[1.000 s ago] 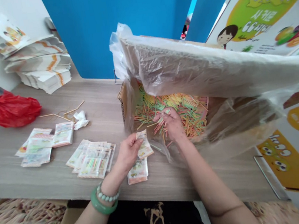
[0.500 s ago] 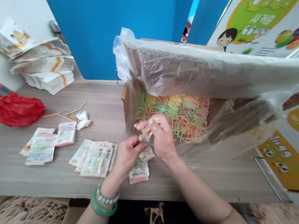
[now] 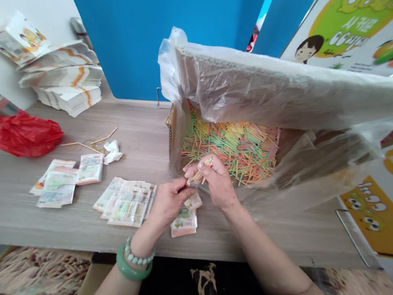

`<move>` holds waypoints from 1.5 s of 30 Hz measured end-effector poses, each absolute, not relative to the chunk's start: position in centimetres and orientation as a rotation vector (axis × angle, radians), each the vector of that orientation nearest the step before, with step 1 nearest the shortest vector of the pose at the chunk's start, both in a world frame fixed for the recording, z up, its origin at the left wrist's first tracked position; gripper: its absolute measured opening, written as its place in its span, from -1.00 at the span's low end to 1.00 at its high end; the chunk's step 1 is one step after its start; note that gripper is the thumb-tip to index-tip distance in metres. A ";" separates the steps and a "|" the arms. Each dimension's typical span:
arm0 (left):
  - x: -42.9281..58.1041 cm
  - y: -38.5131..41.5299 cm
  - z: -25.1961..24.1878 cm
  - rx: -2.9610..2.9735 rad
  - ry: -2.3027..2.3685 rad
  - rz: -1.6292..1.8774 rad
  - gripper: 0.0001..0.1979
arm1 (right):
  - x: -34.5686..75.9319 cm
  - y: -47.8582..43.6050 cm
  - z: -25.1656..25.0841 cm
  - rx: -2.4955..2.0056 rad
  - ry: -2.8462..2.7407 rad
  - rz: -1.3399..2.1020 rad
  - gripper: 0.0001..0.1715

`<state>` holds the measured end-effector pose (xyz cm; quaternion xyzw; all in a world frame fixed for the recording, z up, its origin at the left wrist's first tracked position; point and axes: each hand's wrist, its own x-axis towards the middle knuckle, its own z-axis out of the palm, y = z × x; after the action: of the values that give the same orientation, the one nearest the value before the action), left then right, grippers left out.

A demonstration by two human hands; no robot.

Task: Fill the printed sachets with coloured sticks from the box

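Note:
My left hand (image 3: 169, 202), with green and pearl bracelets at the wrist, pinches a small printed paper packet (image 3: 194, 200) above the table's near edge. My right hand (image 3: 216, 184) is closed on a few coloured sticks (image 3: 200, 170), their lower ends meeting the packet's top. Just beyond my hands lies an open cardboard box (image 3: 173, 130) lined with clear plastic, full of loose coloured sticks (image 3: 237, 149). Another packet (image 3: 183, 222) lies flat under my hands.
A wooden table (image 3: 14, 214) carries a fanned pile of filled packets (image 3: 128, 204), another group of packets (image 3: 64, 179), a crumpled tissue (image 3: 112, 151), a red bag (image 3: 28, 134) and a stack of flat packets (image 3: 63, 83). A box of filled packets (image 3: 26, 291) sits below left.
My right hand left the stick pile in the box with a few sticks and came back to the packet held by my left hand. The view has shifted slightly rightwards.

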<state>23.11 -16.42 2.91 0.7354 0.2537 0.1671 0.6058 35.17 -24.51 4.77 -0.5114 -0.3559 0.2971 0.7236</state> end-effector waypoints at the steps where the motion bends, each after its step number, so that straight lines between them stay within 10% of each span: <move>1: 23.1 -16.4 2.8 1.734 0.564 0.367 -0.82 | 35.2 -24.5 4.8 -1.135 -0.791 0.672 -0.85; 45: 23.0 -17.0 2.6 1.595 0.654 0.363 -0.71 | 33.9 -25.5 5.8 -1.185 -0.673 0.547 -0.82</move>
<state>22.99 -16.99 2.65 0.6982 0.2865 0.1590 0.6365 33.94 -25.48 5.77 -0.5407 -0.3070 0.2495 0.7424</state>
